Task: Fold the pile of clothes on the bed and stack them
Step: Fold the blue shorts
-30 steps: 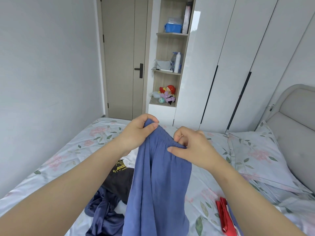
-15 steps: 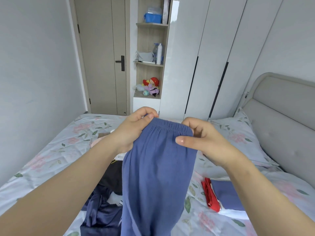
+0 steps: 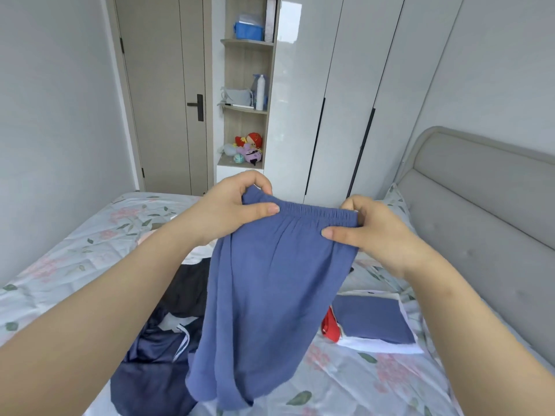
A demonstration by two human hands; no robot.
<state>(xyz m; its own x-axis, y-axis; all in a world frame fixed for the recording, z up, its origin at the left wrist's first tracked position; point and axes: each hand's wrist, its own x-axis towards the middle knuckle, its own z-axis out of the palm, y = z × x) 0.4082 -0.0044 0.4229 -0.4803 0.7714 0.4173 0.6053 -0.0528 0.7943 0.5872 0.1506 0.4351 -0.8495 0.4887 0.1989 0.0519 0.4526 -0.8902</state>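
I hold blue shorts (image 3: 270, 295) up in front of me by their elastic waistband. My left hand (image 3: 231, 211) pinches the left end of the band and my right hand (image 3: 369, 232) pinches the right end, so the band is stretched flat between them. The legs hang down over the bed. Under them lies an unfolded pile of dark clothes (image 3: 156, 349), navy and black. To the right sits a stack of folded clothes (image 3: 372, 322) with a blue piece on top, white below and something red at its left edge.
The bed (image 3: 66, 265) has a floral sheet, a pillow (image 3: 396, 202) and a grey padded headboard (image 3: 486, 205) on the right. Behind stand white wardrobes (image 3: 345, 100), an open shelf (image 3: 246, 106) with toys and a closed door (image 3: 168, 94).
My hands have moved apart and spread the bunched waistband out flat. The view has swung right, bringing the folded stack and the headboard into sight.
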